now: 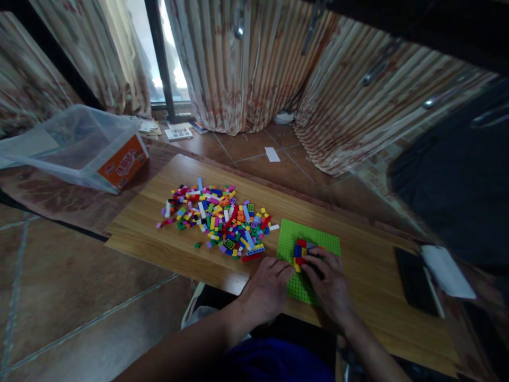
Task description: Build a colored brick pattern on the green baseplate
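Observation:
A bright green studded baseplate (288, 233) lies on the wooden board, with a small block of toy bricks (298, 251) in red, blue and yellow on it. My right hand (331, 278) curls over the right side of these bricks, fingers bent against them and hiding part of the block. From the left, my left hand (268, 286) reaches over the plate's edge with its fingers pressed together, the tips close to a yellow brick at the block's near corner. Whatever the left fingertips pinch is too small or hidden. A loose pile of mixed toy bricks (222, 217) spreads to the left of the plate.
The wooden board (147, 228) carries the pile and baseplate. A clear plastic box (79, 159) with an orange label stands beyond its left end. At the right lie a dark flat object (413, 281) and a white sheet (447, 270). Curtains (238, 69) hang behind.

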`<state>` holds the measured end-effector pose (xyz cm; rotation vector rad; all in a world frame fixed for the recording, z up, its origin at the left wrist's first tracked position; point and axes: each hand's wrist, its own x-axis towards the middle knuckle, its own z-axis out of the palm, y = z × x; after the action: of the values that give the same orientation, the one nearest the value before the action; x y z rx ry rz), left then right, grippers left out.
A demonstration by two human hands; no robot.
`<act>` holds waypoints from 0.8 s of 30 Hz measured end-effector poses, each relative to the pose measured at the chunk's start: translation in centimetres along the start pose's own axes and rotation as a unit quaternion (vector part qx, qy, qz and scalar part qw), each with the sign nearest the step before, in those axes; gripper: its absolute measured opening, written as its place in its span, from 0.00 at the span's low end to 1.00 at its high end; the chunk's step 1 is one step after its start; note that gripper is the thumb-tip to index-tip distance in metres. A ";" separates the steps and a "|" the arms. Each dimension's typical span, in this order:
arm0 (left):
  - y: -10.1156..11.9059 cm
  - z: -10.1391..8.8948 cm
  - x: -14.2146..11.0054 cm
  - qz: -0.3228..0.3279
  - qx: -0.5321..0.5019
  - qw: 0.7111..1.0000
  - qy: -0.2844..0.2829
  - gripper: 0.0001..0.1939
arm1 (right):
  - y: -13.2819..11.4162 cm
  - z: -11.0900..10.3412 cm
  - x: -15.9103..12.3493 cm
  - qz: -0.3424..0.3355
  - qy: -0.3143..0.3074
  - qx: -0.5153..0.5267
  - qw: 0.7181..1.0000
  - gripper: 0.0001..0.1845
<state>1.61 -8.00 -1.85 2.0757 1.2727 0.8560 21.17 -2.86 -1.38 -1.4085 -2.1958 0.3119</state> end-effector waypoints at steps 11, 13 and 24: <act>0.0 0.1 0.1 -0.001 0.031 1.000 0.003 0.20 | 0.3 -2.2 5.1 0.093 0.184 -0.007 0.979 0.18; 0.0 0.2 0.1 0.003 0.041 0.999 0.012 0.20 | 0.0 -1.9 6.7 0.098 0.186 -0.025 0.977 0.19; 0.0 0.4 0.1 0.011 0.034 0.999 0.026 0.21 | -2.4 4.2 8.4 0.066 0.044 -0.141 0.987 0.28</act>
<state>1.97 -7.99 -2.09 2.1363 1.3253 0.8938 14.26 3.91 -1.38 -1.6890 -2.1397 -0.0183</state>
